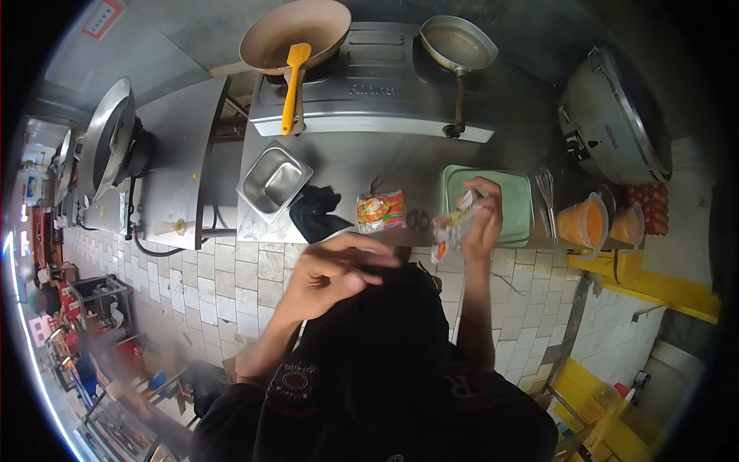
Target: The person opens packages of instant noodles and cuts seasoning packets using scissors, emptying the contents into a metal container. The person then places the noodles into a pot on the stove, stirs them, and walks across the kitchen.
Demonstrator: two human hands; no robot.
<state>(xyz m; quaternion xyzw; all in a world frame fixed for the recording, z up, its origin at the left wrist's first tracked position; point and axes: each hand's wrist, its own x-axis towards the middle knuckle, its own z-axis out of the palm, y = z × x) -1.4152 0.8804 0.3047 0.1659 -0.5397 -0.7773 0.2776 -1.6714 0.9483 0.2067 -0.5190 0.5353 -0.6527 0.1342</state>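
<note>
My right hand (483, 219) is closed on a crumpled, partly clear packet (454, 231), held over the left edge of a green tray (509, 204). My left hand (339, 277) is in front of my chest, fingers apart and pointing right, with nothing in it. Between and beyond my hands, a red and orange noodle packet (381, 211) lies on the steel counter. A black cloth (317, 214) is bunched to its left, beside an empty steel container (275, 181).
Behind the counter, a stove (373, 92) carries a wide pan (262, 38) with an orange spatula (291, 92) and a small pan (458, 46). To the right are a whisk (546, 196), orange-filled tubs (583, 223), eggs (653, 208) and a large cooker (608, 123).
</note>
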